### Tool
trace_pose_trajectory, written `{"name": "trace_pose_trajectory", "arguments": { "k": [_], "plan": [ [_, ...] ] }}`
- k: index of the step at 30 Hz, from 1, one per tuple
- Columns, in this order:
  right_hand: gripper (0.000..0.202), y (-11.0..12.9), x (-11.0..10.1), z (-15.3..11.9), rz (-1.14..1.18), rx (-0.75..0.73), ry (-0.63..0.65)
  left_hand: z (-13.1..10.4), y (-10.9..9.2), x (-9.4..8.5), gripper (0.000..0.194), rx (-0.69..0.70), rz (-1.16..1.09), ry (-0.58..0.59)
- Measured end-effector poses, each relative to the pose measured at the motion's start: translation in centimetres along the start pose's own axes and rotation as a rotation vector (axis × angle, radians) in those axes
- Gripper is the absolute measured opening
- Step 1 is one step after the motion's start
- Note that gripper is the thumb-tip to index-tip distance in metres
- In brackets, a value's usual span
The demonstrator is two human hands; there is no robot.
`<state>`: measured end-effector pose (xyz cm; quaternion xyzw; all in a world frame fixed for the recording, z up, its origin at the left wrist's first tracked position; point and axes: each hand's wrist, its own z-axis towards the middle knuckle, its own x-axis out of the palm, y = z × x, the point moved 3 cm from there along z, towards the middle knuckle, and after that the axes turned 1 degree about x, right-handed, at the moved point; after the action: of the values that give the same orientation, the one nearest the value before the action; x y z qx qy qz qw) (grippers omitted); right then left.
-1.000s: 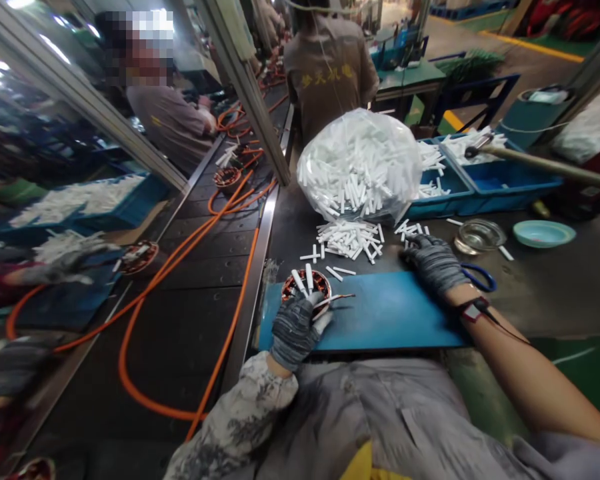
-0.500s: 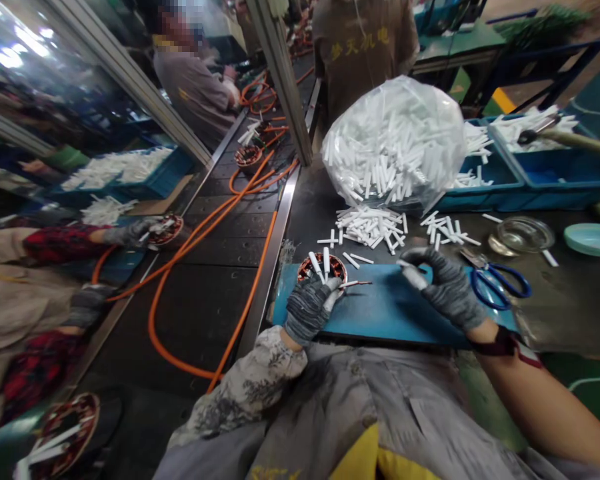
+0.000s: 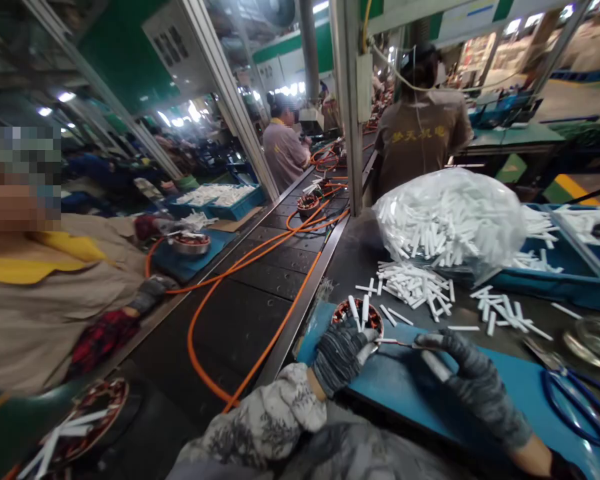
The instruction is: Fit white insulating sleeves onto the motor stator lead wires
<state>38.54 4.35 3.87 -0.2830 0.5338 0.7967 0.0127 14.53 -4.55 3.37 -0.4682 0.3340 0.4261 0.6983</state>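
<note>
A round stator (image 3: pixel 379 319) with copper windings sits on a blue mat (image 3: pixel 395 387), white sleeves (image 3: pixel 365 309) standing up from it. My left hand (image 3: pixel 341 353), in a grey knit glove, lies against its near side, thumb and fingers closed on a copper lead (image 3: pixel 397 343) that carries a white sleeve and points right. At the lead's free end are the fingertips of my right hand (image 3: pixel 473 377), gloved alike and curled in a pinch. Whatever is between those fingertips is too small to make out. Loose white sleeves (image 3: pixel 413 287) lie behind the stator.
A clear bag (image 3: pixel 450 213) full of white sleeves stands at the back, beside blue bins (image 3: pixel 560 280). Blue-handled scissors (image 3: pixel 575 400) and a glass dish (image 3: pixel 593 340) are at right. Orange hoses (image 3: pixel 195 333) cross the conveyor (image 3: pixel 240 300); a co-worker (image 3: pixel 45 300) works at left.
The camera view has tilted up and turned left. My right hand has come closer to my left, its fingertips now at the end of the copper lead. My left hand stays at the stator.
</note>
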Motion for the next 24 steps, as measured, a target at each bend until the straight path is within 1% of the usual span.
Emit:
{"name": "trace_pose_trajectory", "arguments": {
  "k": [2,3,4,6,8,10,13,15,16,17,18,20,21,22,24],
  "plan": [
    [0.023,0.3,-0.1,0.0,-0.024,-0.006,-0.03,-0.1,0.0,0.0,0.029,-0.021,-0.01,0.023],
    [0.023,0.4,0.0,0.1,-0.035,-0.001,-0.036,-0.1,0.1,0.0,0.029,-0.013,-0.009,0.009],
    [0.024,0.5,0.0,0.1,-0.044,0.001,-0.038,-0.1,0.1,0.0,0.028,0.011,-0.003,-0.028],
    [0.021,0.6,0.0,0.2,-0.055,-0.046,-0.05,-0.2,0.0,-0.1,0.025,0.103,0.019,-0.178],
    [0.016,0.7,0.0,0.3,-0.061,-0.167,-0.043,-0.3,-0.1,-0.2,0.022,0.201,0.047,-0.335],
    [0.014,1.0,-0.1,0.4,-0.079,-0.302,-0.025,-0.3,-0.2,-0.3,0.021,0.25,0.069,-0.419],
    [0.017,1.7,0.2,0.5,-0.171,-0.483,-0.016,-0.3,-0.4,-0.4,0.02,0.249,0.087,-0.439],
    [0.022,2.2,0.9,0.7,-0.285,-0.538,-0.031,-0.4,-0.4,-0.3,0.021,0.238,0.105,-0.434],
    [0.026,2.5,1.5,0.9,-0.324,-0.517,-0.026,-0.4,-0.3,-0.2,0.021,0.234,0.117,-0.428],
    [0.031,2.6,2.2,1.1,-0.329,-0.454,0.008,-0.5,-0.3,-0.2,0.021,0.233,0.131,-0.42],
    [0.038,2.6,3.1,1.4,-0.287,-0.351,0.078,-0.5,-0.2,-0.1,0.021,0.237,0.145,-0.407],
    [0.057,2.3,5.2,1.8,-0.074,-0.073,0.277,-0.4,-0.2,0.0,0.02,0.253,0.168,-0.373],
    [0.065,2.1,6.3,1.8,0.04,0.055,0.347,-0.3,-0.2,-0.1,0.021,0.26,0.178,-0.361],
    [0.071,2.0,7.1,1.8,0.123,0.145,0.377,-0.2,-0.2,-0.2,0.021,0.268,0.186,-0.352],
    [0.073,1.6,7.9,1.9,0.178,0.199,0.329,-0.2,-0.2,-0.4,0.02,0.289,0.186,-0.351]
  ]
}}
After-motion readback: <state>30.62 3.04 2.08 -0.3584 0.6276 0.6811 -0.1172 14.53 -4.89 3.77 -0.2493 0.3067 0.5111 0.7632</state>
